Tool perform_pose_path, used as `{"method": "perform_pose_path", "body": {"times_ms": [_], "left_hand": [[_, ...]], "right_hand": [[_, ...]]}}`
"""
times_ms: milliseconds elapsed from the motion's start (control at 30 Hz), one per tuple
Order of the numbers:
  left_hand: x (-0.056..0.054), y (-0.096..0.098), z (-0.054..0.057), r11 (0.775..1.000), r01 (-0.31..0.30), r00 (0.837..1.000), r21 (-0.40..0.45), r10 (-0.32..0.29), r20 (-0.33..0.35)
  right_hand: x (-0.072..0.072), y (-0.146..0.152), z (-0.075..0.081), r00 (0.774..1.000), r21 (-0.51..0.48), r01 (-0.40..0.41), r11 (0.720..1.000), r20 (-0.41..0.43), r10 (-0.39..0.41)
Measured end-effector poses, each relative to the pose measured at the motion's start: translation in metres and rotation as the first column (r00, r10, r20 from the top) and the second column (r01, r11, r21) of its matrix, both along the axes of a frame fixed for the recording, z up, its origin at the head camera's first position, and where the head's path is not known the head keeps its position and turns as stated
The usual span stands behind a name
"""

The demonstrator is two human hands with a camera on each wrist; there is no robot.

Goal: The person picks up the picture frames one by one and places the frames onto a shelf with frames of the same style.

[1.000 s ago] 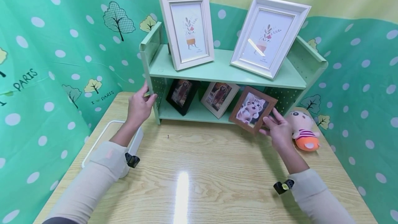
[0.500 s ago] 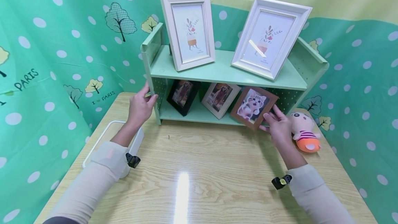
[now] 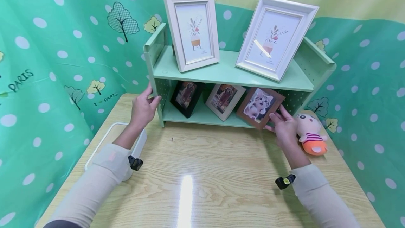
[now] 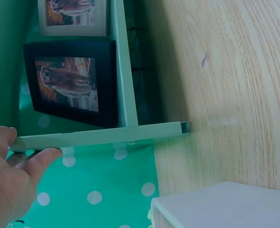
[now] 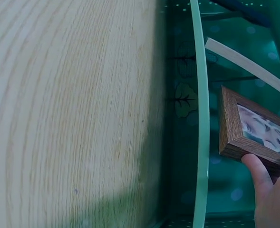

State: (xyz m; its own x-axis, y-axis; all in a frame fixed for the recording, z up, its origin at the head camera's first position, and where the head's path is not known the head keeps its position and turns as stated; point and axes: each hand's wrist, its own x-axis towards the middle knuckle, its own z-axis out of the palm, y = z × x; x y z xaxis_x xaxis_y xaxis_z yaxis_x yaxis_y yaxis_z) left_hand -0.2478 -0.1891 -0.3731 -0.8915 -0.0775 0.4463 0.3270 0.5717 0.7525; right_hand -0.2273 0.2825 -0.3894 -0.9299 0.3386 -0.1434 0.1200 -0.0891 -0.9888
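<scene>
My right hand (image 3: pixel 284 127) holds a brown wooden picture frame (image 3: pixel 263 122) with a kitten photo, thumb and fingers at its lower right edge. That frame leans tilted in the lower level of a green two-tier shelf (image 3: pixel 227 75). In the right wrist view, the brown frame (image 5: pixel 230 126) sits behind the shelf's front edge. My left hand (image 3: pixel 143 110) grips the shelf's left side panel (image 4: pixel 97 137) at its front edge. Beside the brown frame stand a beige picture frame (image 3: pixel 228 112) and a black picture frame (image 3: pixel 180 110), both with dog photos.
Two white picture frames, a left one (image 3: pixel 207 27) and a right one (image 3: pixel 250 41), stand on the upper shelf. A plush doll (image 3: pixel 311 138) lies right of the shelf on the wooden table (image 3: pixel 221 178). A white-rimmed box (image 3: pixel 140 147) is under my left forearm. Patterned cloth hangs behind.
My right hand has pushed the brown picture frame slightly back and up to the right, further into the lower shelf. The left hand stays on the side panel.
</scene>
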Motion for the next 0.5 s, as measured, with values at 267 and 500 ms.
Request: {"method": "perform_pose_path", "body": {"times_ms": [267, 500], "left_hand": [[0.0001, 0.0006, 0.0003, 1.000, -0.001, 1.000, 0.001, 0.001, 0.015], [-0.0001, 0.0005, -0.0006, 1.000, -0.003, 1.000, 0.006, 0.003, 0.018]], "right_hand": [[-0.0051, -0.0027, -0.0015, 0.999, -0.011, 0.041, 0.999, -0.019, -0.042], [-0.0089, -0.0037, -0.0047, 0.997, 0.006, 0.074, 0.997, -0.010, -0.074]]}}
